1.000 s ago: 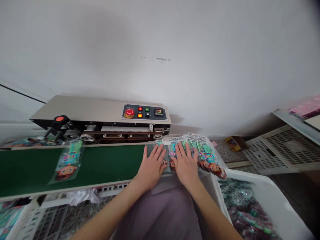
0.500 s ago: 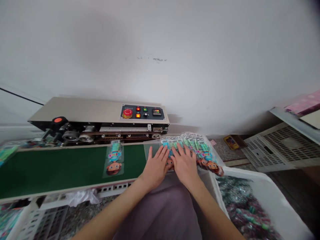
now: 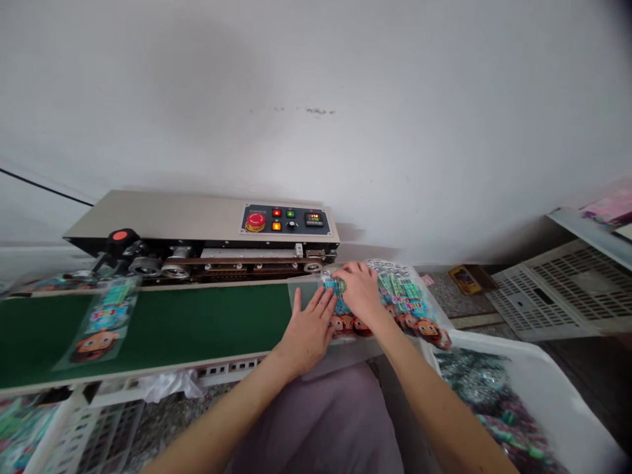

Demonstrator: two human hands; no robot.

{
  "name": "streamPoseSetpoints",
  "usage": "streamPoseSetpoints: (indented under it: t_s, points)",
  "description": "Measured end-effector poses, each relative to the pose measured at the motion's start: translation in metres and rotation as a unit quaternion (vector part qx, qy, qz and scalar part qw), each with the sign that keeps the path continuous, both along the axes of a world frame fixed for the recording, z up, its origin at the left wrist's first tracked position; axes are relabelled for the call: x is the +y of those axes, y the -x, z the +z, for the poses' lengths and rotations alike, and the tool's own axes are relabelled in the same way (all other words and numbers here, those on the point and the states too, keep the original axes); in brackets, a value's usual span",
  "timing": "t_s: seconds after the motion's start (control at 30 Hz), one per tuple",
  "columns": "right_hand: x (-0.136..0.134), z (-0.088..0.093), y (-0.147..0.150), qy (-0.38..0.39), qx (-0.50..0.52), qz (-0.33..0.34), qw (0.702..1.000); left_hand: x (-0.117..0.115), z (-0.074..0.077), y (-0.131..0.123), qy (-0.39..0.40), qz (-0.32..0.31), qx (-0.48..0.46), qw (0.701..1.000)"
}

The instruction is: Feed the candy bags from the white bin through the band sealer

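My left hand (image 3: pixel 307 332) lies flat with fingers stretched out over the left edge of a row of overlapping printed plastic packets (image 3: pixel 349 326). Beside it, my right hand (image 3: pixel 363 293) has its fingers bent down, pinching the top of a packet near the left end of the row. Each packet shows a cartoon face at its lower end and green and blue print above. One separate packet (image 3: pixel 101 322) lies on the green conveyor belt (image 3: pixel 212 322), far to the left of my hands.
Behind the belt stands a sealing machine (image 3: pixel 197 214) with a red stop button (image 3: pixel 255 222) and lit display. A white tub (image 3: pixel 548 388) of packed items is at my right. Grey crates (image 3: pixel 557 289) lie beyond it. A white basket (image 3: pixel 83 428) sits under the belt.
The separate packet has travelled left along the belt. My right hand has gone from lying flat to bent fingers at the packets' top edge. My left hand has stayed nearly in place.
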State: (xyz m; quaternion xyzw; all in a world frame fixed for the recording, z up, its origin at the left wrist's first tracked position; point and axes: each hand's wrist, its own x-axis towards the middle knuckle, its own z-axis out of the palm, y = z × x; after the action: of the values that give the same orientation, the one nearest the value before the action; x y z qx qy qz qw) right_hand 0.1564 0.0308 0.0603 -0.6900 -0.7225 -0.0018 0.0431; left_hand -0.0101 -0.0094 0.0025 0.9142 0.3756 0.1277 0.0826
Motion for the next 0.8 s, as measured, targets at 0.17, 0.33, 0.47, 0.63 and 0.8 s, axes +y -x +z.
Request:
streamPoseSetpoints:
  t_s: [0.17,0.33,0.47,0.63,0.8]
  points:
    - [-0.018,0.006,-0.007,-0.027,-0.041,-0.034,0.998,-0.001,0.007,-0.010,0.010,0.024,0.009,1.000]
    - [-0.056,-0.005,-0.019,-0.058,-0.109,-0.044,0.991,0.002,0.004,-0.018,-0.004,0.024,0.001,1.000]
    - [-0.070,-0.020,-0.018,-0.065,-0.114,-0.028,0.991,0.004,-0.003,-0.002,-0.017,0.040,0.006,0.999]
    - [-0.061,-0.023,-0.007,-0.068,-0.103,-0.043,0.991,0.008,0.008,0.029,-0.011,0.098,0.050,0.994]
    - [-0.060,-0.016,-0.004,-0.089,-0.120,-0.070,0.986,0.013,0.030,0.015,0.002,0.080,0.058,0.995]
